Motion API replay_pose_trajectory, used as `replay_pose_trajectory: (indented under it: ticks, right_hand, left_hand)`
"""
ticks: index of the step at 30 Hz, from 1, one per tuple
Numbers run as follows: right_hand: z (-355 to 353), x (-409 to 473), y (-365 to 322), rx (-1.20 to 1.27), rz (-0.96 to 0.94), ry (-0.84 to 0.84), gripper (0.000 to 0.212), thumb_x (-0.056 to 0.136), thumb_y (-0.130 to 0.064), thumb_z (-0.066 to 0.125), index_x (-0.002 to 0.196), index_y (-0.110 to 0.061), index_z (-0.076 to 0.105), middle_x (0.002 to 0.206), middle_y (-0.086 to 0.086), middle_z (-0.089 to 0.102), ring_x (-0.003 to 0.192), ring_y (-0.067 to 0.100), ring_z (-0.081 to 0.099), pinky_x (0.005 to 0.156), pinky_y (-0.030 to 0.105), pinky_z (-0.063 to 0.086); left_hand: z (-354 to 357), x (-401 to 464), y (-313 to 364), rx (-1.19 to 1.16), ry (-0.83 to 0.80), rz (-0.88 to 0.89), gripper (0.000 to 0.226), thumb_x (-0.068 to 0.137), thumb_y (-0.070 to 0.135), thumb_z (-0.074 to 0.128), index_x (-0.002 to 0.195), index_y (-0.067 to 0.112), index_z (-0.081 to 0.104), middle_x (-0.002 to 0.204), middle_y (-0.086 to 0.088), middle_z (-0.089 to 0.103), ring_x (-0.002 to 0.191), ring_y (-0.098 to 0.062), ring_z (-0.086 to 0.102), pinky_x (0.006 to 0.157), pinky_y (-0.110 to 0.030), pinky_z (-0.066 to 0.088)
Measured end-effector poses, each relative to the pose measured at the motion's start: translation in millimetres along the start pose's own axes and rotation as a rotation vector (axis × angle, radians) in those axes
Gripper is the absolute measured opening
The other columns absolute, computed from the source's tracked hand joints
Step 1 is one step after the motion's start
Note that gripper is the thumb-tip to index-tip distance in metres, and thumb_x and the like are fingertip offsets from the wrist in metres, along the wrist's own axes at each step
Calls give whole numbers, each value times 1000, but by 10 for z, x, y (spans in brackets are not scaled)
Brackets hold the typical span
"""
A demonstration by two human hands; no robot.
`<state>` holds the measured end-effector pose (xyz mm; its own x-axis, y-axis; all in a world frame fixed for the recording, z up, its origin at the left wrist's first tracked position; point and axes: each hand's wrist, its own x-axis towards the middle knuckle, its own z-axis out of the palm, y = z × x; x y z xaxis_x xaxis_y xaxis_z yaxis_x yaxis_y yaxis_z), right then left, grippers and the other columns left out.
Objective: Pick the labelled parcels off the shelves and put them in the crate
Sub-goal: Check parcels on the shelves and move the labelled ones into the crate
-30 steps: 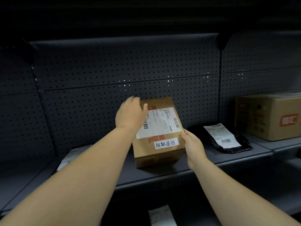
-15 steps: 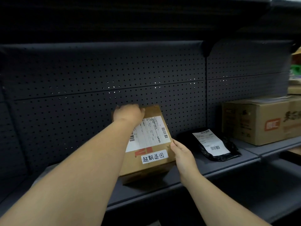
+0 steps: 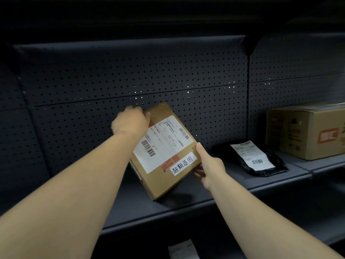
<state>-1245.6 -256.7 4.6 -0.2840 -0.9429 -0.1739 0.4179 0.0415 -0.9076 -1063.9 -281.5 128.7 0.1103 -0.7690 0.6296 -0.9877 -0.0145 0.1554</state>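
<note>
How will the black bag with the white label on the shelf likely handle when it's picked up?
The black bag looks crumpled and lies flat on the shelf, so it will probably flop and sag. Its glossy film may be slippery. It seems thin, so likely light.

We are in a storeroom for parcels — a dim one. Dark metal shelves [image 3: 186,206] run along a back wall [image 3: 130,75] full of little holes. On them sit a box [image 3: 164,152] with a barcode label, a black bag [image 3: 261,161] and a big carton [image 3: 306,131] — all mail.
</note>
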Motion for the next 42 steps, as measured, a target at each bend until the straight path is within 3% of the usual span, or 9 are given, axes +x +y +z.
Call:
replay_pose_trajectory:
  ticks: [6,10,12,18,22,26,29,33,42]
  right_hand:
    - [256,-119,1,40,-61,-40,32,85,-46,62,83,-14,64,98,11,72,99,29,66,86,42,53]
    - [397,-179,9,16,-107,-114,24,88,-40,59,99,-20,65,102,5,72,102,24,63,98,45,46]
    - [443,-182,-13,25,-159,-164,25,90,-34,58,110,-22,65,96,-2,74,98,18,66,96,42,48]
    - [443,-263,-86,-58,-269,-296,32,94,-37,51,126,-38,57,84,-19,74,76,2,69,59,24,48]
    - [434,-283,-28,-72,-302,-314,35,95,-37,49,129,-31,54,97,-8,75,89,13,71,72,38,59]
    - [425,-306,84,-128,-361,-259,26,94,-38,48,116,-32,59,98,-7,74,92,16,70,85,47,56]
    - [401,-310,156,-132,-382,-236,21,93,-38,48,110,-35,61,97,-8,74,93,15,69,88,46,55]
    - [356,-318,212,-150,-415,-218,21,93,-39,48,109,-36,62,96,-10,73,94,14,68,87,43,55]
    - [269,-334,271,-185,-471,-199,22,94,-40,47,109,-38,63,96,-12,73,94,12,67,82,38,55]
  left_hand:
    - [-149,-96,-495,-200,-6,-202,40,97,44,37,124,19,53,108,-10,63,81,-24,52,67,-34,39]
    - [-139,-281,-767,-429,28,-361,36,97,43,40,117,19,57,87,-2,58,66,-19,53,53,-29,39]
    - [-90,-406,-856,-577,50,-437,32,96,41,42,113,19,58,90,-2,61,71,-21,56,60,-34,48]
    - [101,-747,-943,-807,133,-559,27,95,42,43,105,23,60,97,1,63,84,-20,59,75,-37,51]
    - [170,-916,-965,-915,158,-619,35,95,46,44,109,21,64,99,3,65,91,-20,60,83,-39,52]
    - [228,-1041,-986,-1011,185,-668,37,93,48,46,103,21,69,92,4,67,85,-17,60,72,-32,50]
    - [242,-1102,-996,-1027,208,-684,35,92,50,48,98,22,69,88,6,66,77,-12,56,63,-26,43]
    - [248,-1150,-1001,-1067,207,-707,31,88,52,54,95,25,68,95,5,70,90,-17,63,82,-39,53]
    - [262,-1226,-963,-1048,231,-708,35,86,53,55,97,23,69,94,6,69,89,-18,63,81,-41,53]
